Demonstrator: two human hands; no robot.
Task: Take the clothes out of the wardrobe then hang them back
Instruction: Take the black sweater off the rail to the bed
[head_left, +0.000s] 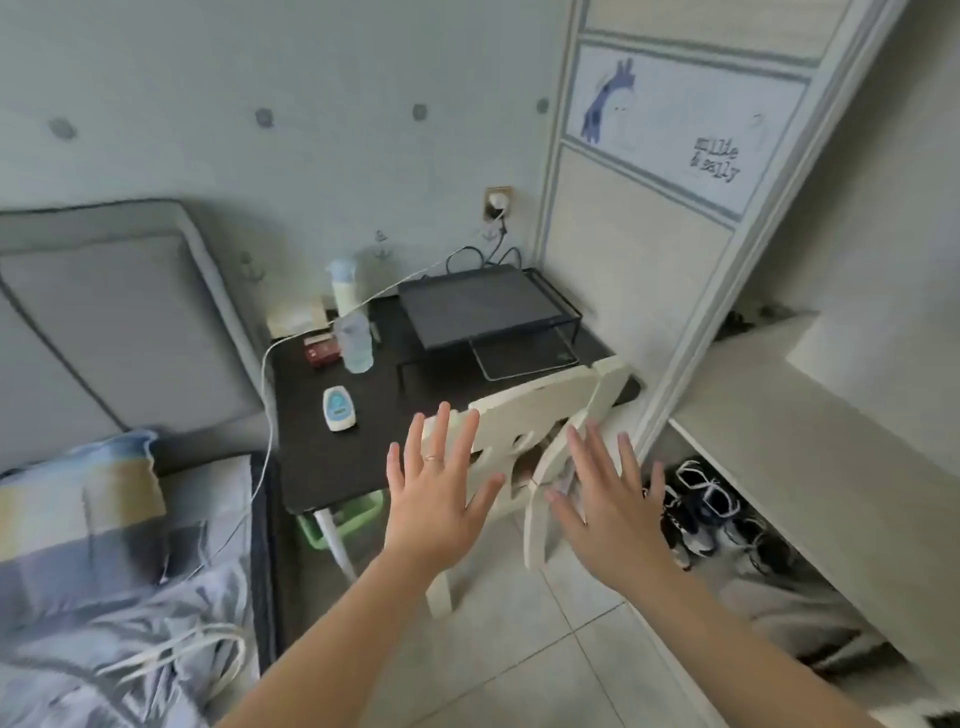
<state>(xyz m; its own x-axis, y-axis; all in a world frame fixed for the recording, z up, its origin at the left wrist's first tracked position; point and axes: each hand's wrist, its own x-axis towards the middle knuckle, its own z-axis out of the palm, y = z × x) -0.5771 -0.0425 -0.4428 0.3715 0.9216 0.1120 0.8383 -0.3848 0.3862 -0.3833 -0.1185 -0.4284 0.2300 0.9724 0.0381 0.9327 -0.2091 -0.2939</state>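
Left hand (434, 501) and right hand (610, 512) splayed flat, empty, above cream wooden chair (540, 410), matte black table (332, 462)

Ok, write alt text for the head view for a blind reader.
The left hand and right hand hover open and empty before a cream chair at a black desk. The wardrobe stands open at right, shoes at its bottom; a bed lies left.

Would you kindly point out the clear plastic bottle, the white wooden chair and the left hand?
clear plastic bottle (356, 344): head view, its body.
white wooden chair (545, 409): head view, backrest.
left hand (436, 513): head view, back.
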